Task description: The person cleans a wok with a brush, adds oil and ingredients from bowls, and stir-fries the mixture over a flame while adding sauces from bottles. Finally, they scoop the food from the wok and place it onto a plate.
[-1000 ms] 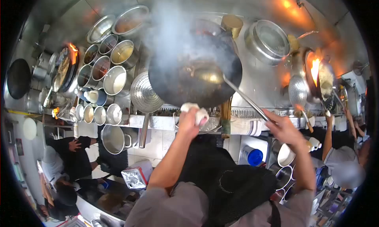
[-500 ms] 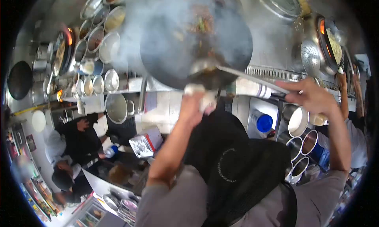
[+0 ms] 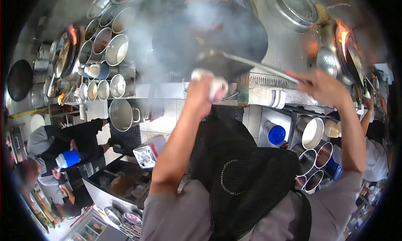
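My left hand (image 3: 201, 94) is closed round a pale cloth (image 3: 217, 86) at the near rim of a large dark wok (image 3: 251, 44). Thick smoke hides most of the wok's inside and the food in it. My right hand (image 3: 320, 86) grips the end of a long-handled metal ladle (image 3: 261, 66). The ladle's bowl reaches into the wok and is blurred by smoke.
Metal pots with food (image 3: 117, 50) stand left of the wok. At the right, flames rise beside another wok (image 3: 354, 60) and a perforated strainer (image 3: 326, 60). A striped towel (image 3: 268, 97) lies at the counter edge. Co-workers (image 3: 58, 144) stand left and right.
The wok and my left hand have moved slightly up in the view. The ladle's bowl is higher too. Flames at the right wok have grown, and a co-worker at left has shifted with a blue-and-white container.
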`<state>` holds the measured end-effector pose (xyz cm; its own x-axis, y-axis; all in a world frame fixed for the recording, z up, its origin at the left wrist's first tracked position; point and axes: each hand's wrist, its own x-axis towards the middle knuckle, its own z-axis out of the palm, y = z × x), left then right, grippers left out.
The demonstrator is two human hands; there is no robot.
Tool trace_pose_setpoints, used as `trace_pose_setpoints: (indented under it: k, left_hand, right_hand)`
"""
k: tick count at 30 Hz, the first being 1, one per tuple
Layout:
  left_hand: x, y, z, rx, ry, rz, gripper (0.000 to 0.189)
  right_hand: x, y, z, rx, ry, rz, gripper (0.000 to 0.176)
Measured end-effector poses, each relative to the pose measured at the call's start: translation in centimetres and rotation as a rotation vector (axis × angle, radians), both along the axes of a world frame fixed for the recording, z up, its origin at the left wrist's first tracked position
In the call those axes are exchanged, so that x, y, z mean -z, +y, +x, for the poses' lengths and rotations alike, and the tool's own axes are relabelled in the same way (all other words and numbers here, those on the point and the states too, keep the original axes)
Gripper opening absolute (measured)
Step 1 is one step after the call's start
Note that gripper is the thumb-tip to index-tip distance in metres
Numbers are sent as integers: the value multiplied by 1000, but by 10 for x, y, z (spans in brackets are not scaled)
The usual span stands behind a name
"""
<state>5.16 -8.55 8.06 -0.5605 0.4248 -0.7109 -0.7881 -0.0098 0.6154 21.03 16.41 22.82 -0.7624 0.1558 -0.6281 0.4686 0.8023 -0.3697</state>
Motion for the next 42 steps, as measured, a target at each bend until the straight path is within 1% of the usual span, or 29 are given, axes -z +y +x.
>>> trace_pose_setpoints:
  k: [1,2,3,4,5,7,9,10,12,13,15,17,18,20,21,22,23,24,25,27,28,29,31,34,36,38,40,41,42]
  left_hand:
    - [17,15,-22,-8,23,89,20]
    - [36,20,-27,11,57,79,21]
    - [60,26,-28,32,90,69,23]
    - [94,15,-12,8,128,117,24]
    - [126,-2,7,-14,177,174,27]
    - [167,-36,20,87,180,176,32]
    - [136,-37,20,13,215,234,30]
    - [124,-28,6,21,212,205,28]
    - [106,2,-40,-49,133,265,23]
    - [99,15,-63,-60,122,297,23]
    - [116,41,-98,-66,67,307,22]
    - [123,56,-107,-62,60,199,20]
    - [170,69,-111,-70,141,99,18]
    - [138,64,-105,-111,130,142,29]
    - [227,89,-114,-74,365,105,33]
    - [203,89,-115,-15,380,-45,40]
    - [218,98,-115,-77,492,-186,50]
    - [239,99,-115,-22,465,-53,59]
    - [215,97,-108,-122,442,-57,65]
    - [236,103,-108,-98,506,-139,71]
    - [214,97,-108,-52,446,-177,72]
    - [199,93,-112,-4,387,-216,72]
    - [215,99,-109,-99,458,-142,74]
    - [185,90,-114,30,521,-315,66]
    - [184,86,-112,34,503,-343,64]
    - [211,97,-111,-63,376,-150,57]
    - [220,100,-112,-92,388,-107,65]
    - [229,102,-111,-128,397,-68,73]
    - [264,117,-119,-9,383,-177,77]
  right_hand:
    - [-1,2,-16,27,-35,84,48]
    - [49,20,-19,-48,253,82,49]
    - [85,19,-21,-39,358,115,50]
    - [121,17,-23,-31,462,151,52]
    - [128,-2,-25,67,398,230,53]
    - [163,-24,1,123,696,168,52]
    - [139,-59,17,215,806,101,52]
    - [127,-72,21,215,806,105,52]
    - [105,-95,29,428,758,36,51]
    - [106,-103,33,420,758,44,51]
    - [114,-98,34,549,718,111,49]
    - [123,-80,23,598,453,185,49]
    - [135,-77,11,570,517,190,49]
    - [150,-68,-44,484,719,188,48]
    - [150,-70,-83,430,844,173,48]
    - [142,-69,-127,384,880,162,48]
    - [131,-67,-177,341,911,149,48]
    - [120,-62,-227,255,893,187,48]
    - [109,-60,-277,177,871,221,48]
    - [91,-66,-370,69,799,346,43]
    - [85,-73,-409,44,765,377,41]
    - [80,-80,-442,24,732,406,40]
    - [84,-89,-499,-19,671,425,42]
    - [93,-92,-550,-60,567,458,43]
    - [113,-96,-547,-65,504,452,42]
    - [124,-104,-491,2,702,474,38]
    - [139,-92,-417,116,908,232,42]
    - [132,-81,-366,309,871,-114,45]
    - [124,-68,-318,330,818,-38,46]
